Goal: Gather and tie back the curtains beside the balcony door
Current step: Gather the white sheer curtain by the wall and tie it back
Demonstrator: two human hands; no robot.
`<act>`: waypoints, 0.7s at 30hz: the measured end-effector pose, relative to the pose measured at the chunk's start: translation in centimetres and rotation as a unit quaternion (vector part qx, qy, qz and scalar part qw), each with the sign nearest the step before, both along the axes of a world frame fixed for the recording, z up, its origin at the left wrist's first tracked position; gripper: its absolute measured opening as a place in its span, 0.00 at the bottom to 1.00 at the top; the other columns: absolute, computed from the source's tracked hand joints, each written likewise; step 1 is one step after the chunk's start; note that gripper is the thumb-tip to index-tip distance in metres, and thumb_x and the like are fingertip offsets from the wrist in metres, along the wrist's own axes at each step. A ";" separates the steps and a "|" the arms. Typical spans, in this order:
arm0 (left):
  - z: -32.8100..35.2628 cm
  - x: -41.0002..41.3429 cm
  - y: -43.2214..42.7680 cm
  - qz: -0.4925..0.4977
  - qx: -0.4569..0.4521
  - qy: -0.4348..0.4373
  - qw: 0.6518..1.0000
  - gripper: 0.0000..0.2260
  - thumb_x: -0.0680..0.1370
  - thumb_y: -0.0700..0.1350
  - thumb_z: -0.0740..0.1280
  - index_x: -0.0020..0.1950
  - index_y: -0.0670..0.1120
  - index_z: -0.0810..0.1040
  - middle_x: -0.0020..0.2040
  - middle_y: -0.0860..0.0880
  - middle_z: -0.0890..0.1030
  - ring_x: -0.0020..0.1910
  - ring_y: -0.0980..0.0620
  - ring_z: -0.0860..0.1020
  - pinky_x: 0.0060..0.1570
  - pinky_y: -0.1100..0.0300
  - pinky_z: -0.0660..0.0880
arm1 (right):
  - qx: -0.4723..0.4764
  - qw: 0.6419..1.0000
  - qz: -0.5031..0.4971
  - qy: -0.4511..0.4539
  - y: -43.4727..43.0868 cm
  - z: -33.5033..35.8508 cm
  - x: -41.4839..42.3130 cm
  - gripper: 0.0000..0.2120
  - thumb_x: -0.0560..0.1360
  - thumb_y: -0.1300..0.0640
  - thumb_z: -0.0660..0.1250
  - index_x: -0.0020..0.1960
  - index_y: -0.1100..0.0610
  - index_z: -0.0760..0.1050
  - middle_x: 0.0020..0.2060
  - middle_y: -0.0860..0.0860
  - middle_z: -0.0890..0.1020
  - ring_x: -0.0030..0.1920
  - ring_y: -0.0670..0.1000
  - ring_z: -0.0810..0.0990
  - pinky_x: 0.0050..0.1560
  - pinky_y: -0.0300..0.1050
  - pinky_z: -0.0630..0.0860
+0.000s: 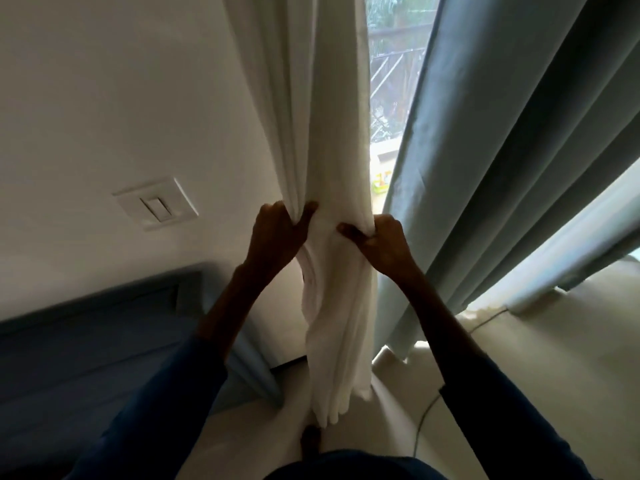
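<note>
A white curtain [332, 133] hangs in the middle of the head view, bunched into a narrow column. My left hand [277, 233] grips its left side and my right hand [381, 240] grips its right side, at the same height, thumbs pressed into the cloth. Below my hands the white fabric falls in loose twisted folds toward the floor. To the right hangs a blue-grey curtain [512, 150], untouched, in broad pleats. Between the two curtains a strip of balcony door glass [391, 84] shows a railing outside.
A white wall with a light switch [157, 204] is on the left. A blue bed or bench [86, 341] stands at lower left against the wall. Pale floor [519, 341] lies at the right with a thin cable [426, 410] running across it. My foot shows at the bottom.
</note>
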State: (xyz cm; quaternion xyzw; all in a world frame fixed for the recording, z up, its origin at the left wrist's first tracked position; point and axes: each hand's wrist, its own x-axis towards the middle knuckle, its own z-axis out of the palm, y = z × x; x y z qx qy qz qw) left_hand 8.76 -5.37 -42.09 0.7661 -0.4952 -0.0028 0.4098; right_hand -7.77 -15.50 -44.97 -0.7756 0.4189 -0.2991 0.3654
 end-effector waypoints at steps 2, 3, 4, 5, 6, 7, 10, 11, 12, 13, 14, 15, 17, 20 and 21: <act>-1.7 -1.2 0.4 -0.010 0.031 0.007 0.999 0.24 0.79 0.59 0.67 0.40 0.37 0.80 0.33 0.43 0.81 0.31 0.44 0.81 0.31 0.58 0.77 | 0.015 1.000 -0.006 0.007 0.2 -1.0 0.0 0.23 0.72 0.44 0.76 0.45 0.66 0.81 0.39 0.59 0.84 0.40 0.56 0.83 0.43 0.53 0.81; -2.3 -1.6 0.6 -0.015 0.039 0.008 0.999 0.23 0.79 0.59 0.67 0.40 0.38 0.81 0.33 0.44 0.81 0.30 0.45 0.81 0.32 0.56 0.79 | 0.013 1.000 -0.012 0.007 0.3 -1.4 -0.1 0.23 0.71 0.44 0.76 0.45 0.67 0.81 0.38 0.58 0.84 0.38 0.55 0.83 0.41 0.53 0.81; -2.8 -2.0 0.9 -0.015 0.036 0.006 0.999 0.22 0.79 0.58 0.67 0.38 0.40 0.80 0.31 0.45 0.80 0.28 0.47 0.80 0.31 0.55 0.80 | 0.011 1.000 -0.021 0.003 0.4 -1.9 -0.2 0.23 0.72 0.44 0.76 0.42 0.66 0.80 0.36 0.57 0.83 0.37 0.55 0.82 0.39 0.51 0.80; -3.1 -2.3 1.2 -0.013 0.035 0.000 0.999 0.22 0.78 0.58 0.67 0.36 0.41 0.78 0.29 0.46 0.79 0.27 0.47 0.79 0.30 0.55 0.79 | 0.015 0.999 -0.030 -0.003 0.5 -2.4 -0.3 0.21 0.72 0.45 0.76 0.41 0.64 0.79 0.34 0.55 0.82 0.36 0.54 0.82 0.37 0.49 0.79; -3.6 -2.5 1.4 -0.008 0.032 -0.009 0.999 0.22 0.78 0.57 0.68 0.35 0.40 0.78 0.29 0.44 0.79 0.27 0.45 0.79 0.29 0.55 0.77 | 0.017 0.999 -0.033 -0.004 0.6 -3.0 -0.4 0.20 0.72 0.45 0.76 0.39 0.63 0.79 0.32 0.54 0.81 0.35 0.55 0.82 0.36 0.47 0.78; -3.7 -3.0 1.6 0.001 0.036 -0.018 0.999 0.22 0.78 0.56 0.68 0.36 0.38 0.79 0.30 0.41 0.80 0.28 0.42 0.80 0.29 0.57 0.75 | 0.017 0.999 -0.031 0.002 0.7 -3.9 -0.6 0.19 0.73 0.46 0.76 0.39 0.63 0.79 0.31 0.53 0.79 0.35 0.55 0.82 0.35 0.46 0.76; -4.2 -4.3 2.2 0.019 0.065 -0.022 0.997 0.22 0.79 0.53 0.68 0.40 0.34 0.81 0.34 0.38 0.81 0.32 0.39 0.81 0.35 0.61 0.69 | 0.020 1.000 -0.021 0.011 1.6 -5.9 -0.8 0.19 0.74 0.47 0.75 0.41 0.64 0.81 0.32 0.53 0.80 0.35 0.56 0.81 0.34 0.45 0.74; -4.3 -4.4 2.4 0.025 0.076 -0.016 0.997 0.22 0.79 0.54 0.68 0.40 0.34 0.80 0.34 0.38 0.81 0.32 0.40 0.80 0.36 0.61 0.69 | 0.021 1.000 -0.021 0.009 1.8 -6.3 -0.8 0.19 0.74 0.47 0.75 0.41 0.65 0.81 0.33 0.55 0.81 0.34 0.56 0.81 0.34 0.45 0.75; -4.5 -4.4 2.5 0.035 0.083 -0.018 0.996 0.23 0.79 0.55 0.67 0.40 0.34 0.80 0.34 0.38 0.81 0.32 0.42 0.79 0.37 0.60 0.70 | 0.020 1.000 -0.021 0.006 2.0 -6.7 -0.8 0.19 0.74 0.47 0.75 0.41 0.64 0.81 0.32 0.55 0.81 0.33 0.55 0.80 0.33 0.43 0.75; -4.7 -4.3 2.6 0.042 0.093 -0.020 0.995 0.24 0.80 0.56 0.66 0.40 0.34 0.80 0.35 0.38 0.81 0.32 0.43 0.79 0.37 0.59 0.71 | 0.018 1.000 -0.023 0.002 2.2 -6.9 -0.9 0.19 0.74 0.47 0.75 0.39 0.64 0.80 0.31 0.55 0.80 0.31 0.54 0.78 0.31 0.37 0.73; -5.1 -4.2 2.6 0.041 0.104 -0.022 0.994 0.25 0.80 0.58 0.65 0.41 0.34 0.80 0.36 0.38 0.81 0.34 0.42 0.80 0.38 0.58 0.74 | 0.013 1.000 -0.025 -0.002 2.3 -7.2 -0.9 0.18 0.75 0.48 0.74 0.38 0.63 0.80 0.30 0.53 0.78 0.29 0.52 0.76 0.29 0.31 0.70; -5.3 -4.1 2.6 0.037 0.117 -0.018 0.992 0.26 0.79 0.59 0.65 0.43 0.34 0.80 0.38 0.38 0.82 0.36 0.41 0.81 0.39 0.56 0.76 | 0.010 1.000 -0.028 -0.005 2.3 -7.3 -0.9 0.17 0.75 0.48 0.74 0.37 0.61 0.79 0.29 0.52 0.77 0.28 0.52 0.75 0.28 0.29 0.68; -5.8 -3.8 2.5 0.028 0.131 0.000 0.991 0.27 0.79 0.61 0.64 0.48 0.35 0.80 0.41 0.38 0.82 0.40 0.40 0.81 0.42 0.53 0.79 | 0.007 0.999 -0.034 -0.005 2.0 -7.6 -0.9 0.18 0.75 0.47 0.73 0.35 0.58 0.76 0.28 0.52 0.76 0.29 0.54 0.76 0.28 0.30 0.67; -5.9 -2.9 2.4 -0.004 0.143 0.065 0.988 0.31 0.74 0.68 0.65 0.53 0.39 0.80 0.42 0.43 0.83 0.40 0.44 0.82 0.41 0.50 0.82 | 0.009 0.999 -0.041 -0.004 1.6 -8.0 -1.1 0.20 0.75 0.46 0.73 0.34 0.60 0.77 0.28 0.54 0.78 0.31 0.57 0.78 0.30 0.42 0.71; -6.0 -2.4 2.4 -0.011 0.146 0.079 0.986 0.34 0.71 0.70 0.66 0.54 0.39 0.80 0.42 0.45 0.83 0.40 0.45 0.82 0.40 0.49 0.82 | 0.010 0.999 -0.044 -0.006 1.5 -8.2 -1.2 0.21 0.75 0.45 0.73 0.35 0.62 0.77 0.29 0.55 0.79 0.31 0.57 0.79 0.32 0.46 0.73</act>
